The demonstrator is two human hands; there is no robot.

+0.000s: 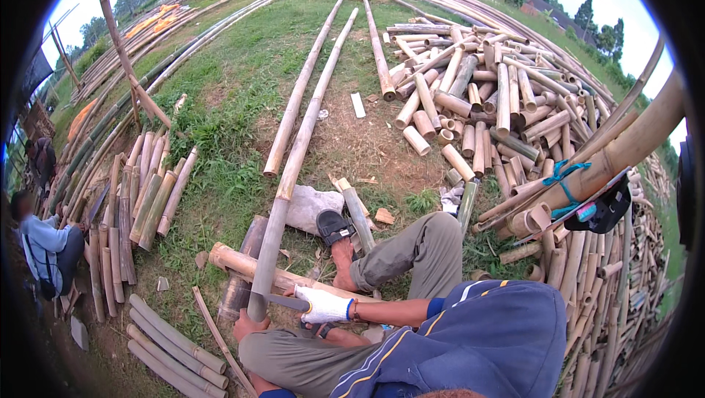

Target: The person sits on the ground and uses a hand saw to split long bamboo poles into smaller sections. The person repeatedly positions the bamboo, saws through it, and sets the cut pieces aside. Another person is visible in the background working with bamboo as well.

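Two hands: both down at the near end of one long bamboo pole (294,156), close together but on different things
Right hand (323,305): white work glove, closed around the handle of a blade (286,301) whose flat runs left until it meets the pole's end
Left hand (246,324): bare, just under and touching the pole's cut end, looks like it's steadying it; can't tell how tight the fingers are curled
Pole: near end propped on a short bamboo log (286,277) lying crossways, probably so the end sits off the dirt where the blade can get at it; the rest runs away up the grass
Foot (339,247): in a dark sandal, planted just right of the pole beside a flat grey stone (312,207), knee bent up over it
Room on the left: short cut lengths (172,346) lie near the left hand, so pretty cramped there
Room on the right: huge heap of cut bamboo pieces (499,111), well apart from the hands
Straight ahead: open grass strip (228,97) between long poles, the pole's far end has free run
Others: a seated person (44,247) far off at the left rim
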